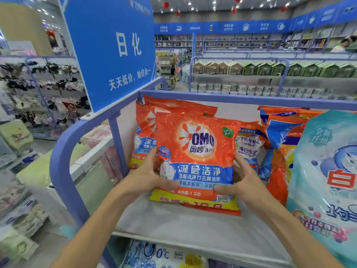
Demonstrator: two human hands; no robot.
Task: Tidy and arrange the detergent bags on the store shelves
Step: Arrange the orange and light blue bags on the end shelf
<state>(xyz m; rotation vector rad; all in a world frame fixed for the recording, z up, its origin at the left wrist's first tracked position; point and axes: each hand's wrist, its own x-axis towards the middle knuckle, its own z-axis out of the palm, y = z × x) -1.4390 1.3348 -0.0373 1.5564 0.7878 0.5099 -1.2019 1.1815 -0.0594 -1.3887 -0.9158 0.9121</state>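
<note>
Blue sign (112,51) upper left, white characters; garment racks (44,89) far left; pastel boxes (96,144) lower left; house-shaped boxes (270,69) on back aisle, white jars (231,88) below; red baubles (165,5) at ceiling; person (343,45) far right, blurred.

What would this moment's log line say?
action: holding orange detergent bag upright | left hand: grips left edge | right hand: grips right edge | behind: more orange bags | right: pale blue bag
</note>
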